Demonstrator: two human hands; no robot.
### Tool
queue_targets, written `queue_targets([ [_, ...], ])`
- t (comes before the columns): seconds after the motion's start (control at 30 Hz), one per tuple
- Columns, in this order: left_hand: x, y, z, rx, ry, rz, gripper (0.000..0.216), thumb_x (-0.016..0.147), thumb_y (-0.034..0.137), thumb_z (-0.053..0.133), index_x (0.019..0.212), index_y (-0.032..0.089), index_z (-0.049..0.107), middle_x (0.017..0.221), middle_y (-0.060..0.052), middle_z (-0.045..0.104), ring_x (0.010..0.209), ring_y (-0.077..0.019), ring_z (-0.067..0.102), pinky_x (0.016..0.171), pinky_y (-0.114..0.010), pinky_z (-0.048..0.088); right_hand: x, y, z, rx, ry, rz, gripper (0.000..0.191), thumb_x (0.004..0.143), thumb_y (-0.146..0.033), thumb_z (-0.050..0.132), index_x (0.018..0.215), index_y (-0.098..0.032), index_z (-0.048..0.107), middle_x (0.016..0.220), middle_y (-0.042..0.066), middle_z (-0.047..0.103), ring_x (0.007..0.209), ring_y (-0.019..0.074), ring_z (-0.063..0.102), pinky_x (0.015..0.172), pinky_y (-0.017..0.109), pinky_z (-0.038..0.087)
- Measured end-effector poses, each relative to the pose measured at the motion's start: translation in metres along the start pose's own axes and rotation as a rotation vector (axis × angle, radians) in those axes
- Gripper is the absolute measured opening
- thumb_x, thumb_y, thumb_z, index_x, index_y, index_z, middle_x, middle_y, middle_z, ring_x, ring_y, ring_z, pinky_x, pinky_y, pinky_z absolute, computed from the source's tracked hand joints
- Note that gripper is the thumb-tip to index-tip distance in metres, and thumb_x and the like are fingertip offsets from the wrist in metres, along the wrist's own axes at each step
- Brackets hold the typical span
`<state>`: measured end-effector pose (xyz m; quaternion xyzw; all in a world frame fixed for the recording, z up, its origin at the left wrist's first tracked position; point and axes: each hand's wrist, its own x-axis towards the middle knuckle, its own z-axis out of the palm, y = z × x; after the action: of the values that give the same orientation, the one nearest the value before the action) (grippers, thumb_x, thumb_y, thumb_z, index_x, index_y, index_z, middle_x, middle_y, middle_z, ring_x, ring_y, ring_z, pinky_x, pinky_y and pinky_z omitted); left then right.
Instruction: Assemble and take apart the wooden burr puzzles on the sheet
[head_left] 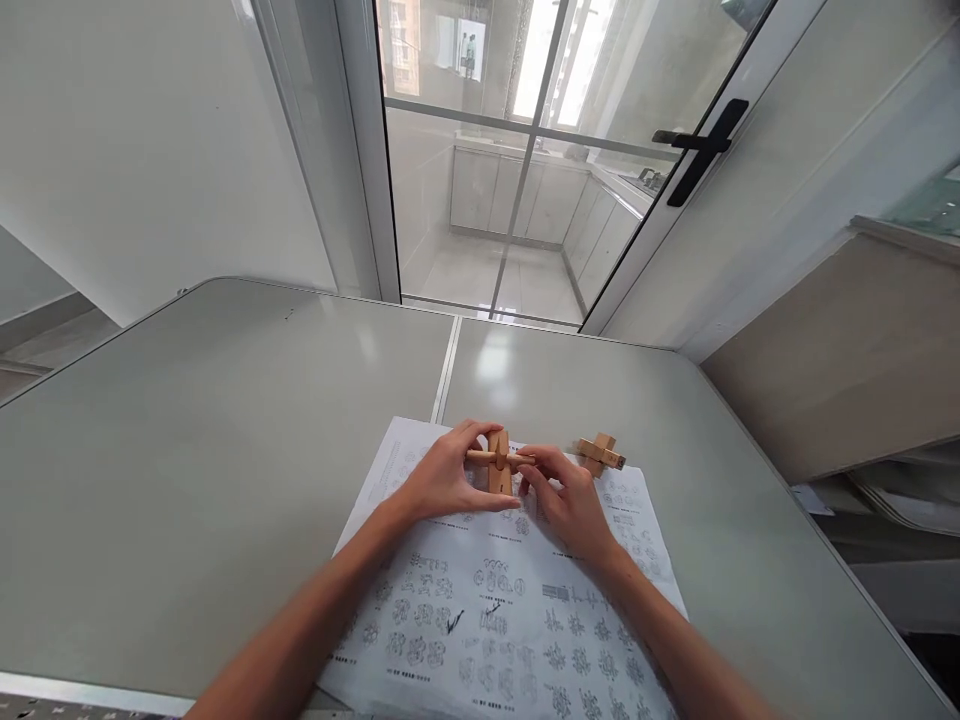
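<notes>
Near the top edge of a printed sheet (420,640), my left hand (442,475) grips a wooden block puzzle (500,478) between thumb and fingers, the thumb at its near end. The puzzle has an upright flat block crossed by a thin rod. My right hand (566,490) pinches the right end of that wooden rod (523,460). To the right of this hand lies a second group of crossed wooden pieces (600,453), untouched, at the sheet's upper right corner. Line drawings of puzzle pieces in rows cover the paper.
The sheet lies on a grey table (225,450) with a pale seam (447,365) running away from me. Beyond the far edge stands a glass door (517,200) with a black handle (705,150). Brown panels and shelving (840,340) stand at the right.
</notes>
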<state>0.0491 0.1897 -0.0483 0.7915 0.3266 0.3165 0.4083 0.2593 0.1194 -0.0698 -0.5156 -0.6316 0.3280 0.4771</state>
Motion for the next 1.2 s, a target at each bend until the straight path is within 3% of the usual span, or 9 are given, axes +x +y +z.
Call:
queue_targets([
  [0.2, 0.0, 0.002, -0.002, -0.007, -0.015, -0.021, 0.079, 0.068, 0.051, 0.091, 0.135, 0.024, 0.06, 0.122, -0.009, 0.07, 0.103, -0.0255, 0.069, 0.089, -0.04, 0.059, 0.001, 0.006, -0.003, 0.075, 0.002, 0.036, 0.021, 0.105, -0.042, 0.059, 0.112, -0.023, 0.066, 0.092, 0.005, 0.076, 0.068, 0.0186, 0.07, 0.064, 0.032, 0.057],
  [0.73, -0.003, 0.006, -0.007, -0.018, -0.07, -0.024, 0.072, 0.066, 0.052, 0.092, 0.127, 0.024, 0.065, 0.119, -0.008, 0.072, 0.105, -0.0266, 0.068, 0.088, -0.038, 0.056, -0.005, 0.004, -0.006, 0.015, -0.051, 0.019, 0.017, 0.105, -0.038, 0.061, 0.108, -0.024, 0.069, 0.081, 0.001, 0.073, 0.068, 0.019, 0.069, 0.066, 0.033, 0.056],
  [0.93, -0.004, 0.005, -0.005, -0.019, -0.061, 0.0, 0.076, 0.064, 0.05, 0.094, 0.128, 0.024, 0.063, 0.119, -0.008, 0.071, 0.104, -0.0266, 0.068, 0.088, -0.039, 0.056, -0.003, 0.005, -0.009, -0.084, -0.001, -0.088, 0.016, 0.103, -0.038, 0.065, 0.103, -0.024, 0.073, 0.1, 0.007, 0.075, 0.087, 0.0226, 0.07, 0.071, 0.035, 0.057],
  [1.2, -0.005, 0.002, -0.003, -0.006, -0.051, 0.049, 0.077, 0.063, 0.049, 0.094, 0.129, 0.025, 0.064, 0.123, -0.008, 0.071, 0.106, -0.0268, 0.069, 0.09, -0.039, 0.056, -0.003, 0.01, -0.011, -0.053, -0.026, -0.11, 0.014, 0.103, -0.036, 0.065, 0.104, -0.025, 0.073, 0.095, 0.006, 0.07, 0.084, 0.0215, 0.067, 0.072, 0.036, 0.059],
])
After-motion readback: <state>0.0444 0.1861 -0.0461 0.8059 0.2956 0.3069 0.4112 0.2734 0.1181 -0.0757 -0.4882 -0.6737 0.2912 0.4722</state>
